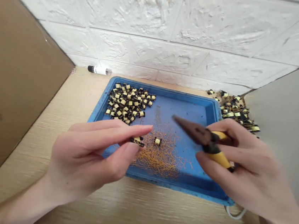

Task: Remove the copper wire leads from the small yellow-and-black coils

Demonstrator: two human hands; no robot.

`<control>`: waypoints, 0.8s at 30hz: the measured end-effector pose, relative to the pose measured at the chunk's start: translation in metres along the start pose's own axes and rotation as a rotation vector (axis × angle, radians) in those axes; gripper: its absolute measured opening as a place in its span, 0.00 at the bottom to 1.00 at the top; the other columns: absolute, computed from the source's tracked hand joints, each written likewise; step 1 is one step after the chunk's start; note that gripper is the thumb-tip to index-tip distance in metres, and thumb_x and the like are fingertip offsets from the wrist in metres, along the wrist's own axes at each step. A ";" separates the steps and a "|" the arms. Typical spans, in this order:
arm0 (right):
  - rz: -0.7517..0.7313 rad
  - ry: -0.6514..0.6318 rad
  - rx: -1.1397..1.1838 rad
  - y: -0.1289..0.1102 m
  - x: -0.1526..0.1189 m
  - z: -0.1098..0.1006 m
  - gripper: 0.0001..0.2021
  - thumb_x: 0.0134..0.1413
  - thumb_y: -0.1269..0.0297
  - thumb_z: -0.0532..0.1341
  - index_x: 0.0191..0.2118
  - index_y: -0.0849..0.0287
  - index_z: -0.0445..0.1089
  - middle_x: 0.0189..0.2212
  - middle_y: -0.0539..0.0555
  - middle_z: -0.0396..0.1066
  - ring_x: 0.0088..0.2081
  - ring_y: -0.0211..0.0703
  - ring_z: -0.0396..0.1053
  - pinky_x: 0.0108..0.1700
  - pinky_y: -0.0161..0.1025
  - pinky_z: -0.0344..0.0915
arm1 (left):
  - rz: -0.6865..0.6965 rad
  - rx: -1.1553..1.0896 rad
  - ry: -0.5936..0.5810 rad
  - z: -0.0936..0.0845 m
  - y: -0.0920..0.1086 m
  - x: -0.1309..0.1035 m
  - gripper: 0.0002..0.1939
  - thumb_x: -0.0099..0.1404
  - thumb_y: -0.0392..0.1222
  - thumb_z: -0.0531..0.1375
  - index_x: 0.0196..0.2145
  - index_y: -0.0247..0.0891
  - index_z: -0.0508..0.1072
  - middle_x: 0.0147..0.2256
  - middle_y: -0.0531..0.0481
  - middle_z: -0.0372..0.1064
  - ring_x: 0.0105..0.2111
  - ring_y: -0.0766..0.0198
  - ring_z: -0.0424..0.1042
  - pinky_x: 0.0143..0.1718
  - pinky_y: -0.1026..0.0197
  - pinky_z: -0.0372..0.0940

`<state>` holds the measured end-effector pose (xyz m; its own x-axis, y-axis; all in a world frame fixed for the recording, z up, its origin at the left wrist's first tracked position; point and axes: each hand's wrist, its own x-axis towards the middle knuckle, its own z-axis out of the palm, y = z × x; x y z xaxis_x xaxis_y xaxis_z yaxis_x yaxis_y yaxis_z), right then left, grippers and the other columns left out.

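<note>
Between the thumb and fingers of my left hand [91, 152] is a small transformer [137, 140], black with a yellow wrap, held over the front left of a blue tray [192, 111]. My right hand [245, 161] grips long-nose pliers [203, 135] with yellow handles, their dark jaws pointing left and apart from the transformer. Beneath the hands, a heap of thin copper-coloured wire clippings [157, 162] lies in the tray, and a single transformer [157, 141] rests at its upper edge. Many similar transformers [126, 102] are piled in the tray's back left corner.
More transformers with long wires [236, 110] lie on the table right of the tray. A small bottle with a black cap [99, 70] lies by the white wall. Cardboard [17, 69] stands at left, a grey panel [290, 119] at right. A white ring [235, 214] shows by the tray's front corner.
</note>
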<state>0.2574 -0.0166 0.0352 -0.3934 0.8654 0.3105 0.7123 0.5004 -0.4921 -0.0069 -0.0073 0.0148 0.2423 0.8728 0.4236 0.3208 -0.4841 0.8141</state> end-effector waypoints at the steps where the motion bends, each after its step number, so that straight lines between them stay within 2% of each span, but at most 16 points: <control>1: -0.017 -0.027 -0.001 -0.002 0.000 0.002 0.16 0.57 0.71 0.60 0.18 0.59 0.67 0.32 0.52 0.64 0.24 0.30 0.61 0.23 0.33 0.57 | 0.015 -0.014 -0.003 0.000 0.000 0.000 0.23 0.65 0.28 0.62 0.49 0.56 0.82 0.31 0.58 0.82 0.24 0.68 0.76 0.26 0.67 0.74; 5: -0.025 -0.062 0.005 -0.008 -0.001 0.008 0.18 0.56 0.73 0.57 0.15 0.61 0.67 0.33 0.53 0.63 0.25 0.29 0.61 0.25 0.31 0.58 | 0.068 -0.058 -0.028 0.002 0.005 0.003 0.23 0.63 0.27 0.61 0.47 0.53 0.83 0.29 0.58 0.81 0.24 0.70 0.75 0.25 0.69 0.72; 12: -0.024 -0.130 0.120 -0.008 -0.001 0.010 0.16 0.52 0.74 0.57 0.15 0.60 0.65 0.32 0.53 0.63 0.30 0.33 0.67 0.26 0.31 0.59 | 0.021 -0.063 -0.160 -0.004 0.011 0.010 0.21 0.65 0.29 0.58 0.46 0.49 0.84 0.24 0.57 0.76 0.20 0.71 0.72 0.22 0.71 0.68; 17: 0.005 -0.125 0.144 -0.006 -0.008 0.014 0.14 0.50 0.77 0.57 0.16 0.61 0.64 0.34 0.52 0.62 0.30 0.31 0.65 0.29 0.30 0.60 | 0.023 -0.072 -0.207 -0.005 0.010 0.009 0.20 0.65 0.30 0.59 0.47 0.47 0.84 0.24 0.56 0.76 0.23 0.71 0.74 0.24 0.74 0.68; 21: -0.016 -0.132 0.135 -0.006 -0.008 0.013 0.15 0.51 0.77 0.56 0.16 0.61 0.67 0.35 0.53 0.63 0.30 0.31 0.65 0.31 0.30 0.64 | -0.011 -0.130 -0.245 -0.006 0.009 0.007 0.22 0.65 0.29 0.59 0.49 0.51 0.83 0.23 0.58 0.75 0.22 0.72 0.72 0.24 0.74 0.68; 24: -0.040 -0.137 0.111 -0.006 -0.004 0.012 0.16 0.51 0.76 0.56 0.15 0.62 0.67 0.33 0.54 0.64 0.30 0.31 0.66 0.26 0.28 0.60 | -0.039 -0.186 -0.252 -0.006 0.009 0.007 0.25 0.65 0.28 0.58 0.49 0.55 0.82 0.24 0.59 0.74 0.21 0.73 0.71 0.24 0.74 0.68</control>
<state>0.2473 -0.0230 0.0268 -0.5011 0.8364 0.2221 0.6287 0.5282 -0.5708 -0.0076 -0.0050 0.0278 0.4601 0.8366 0.2973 0.1674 -0.4106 0.8963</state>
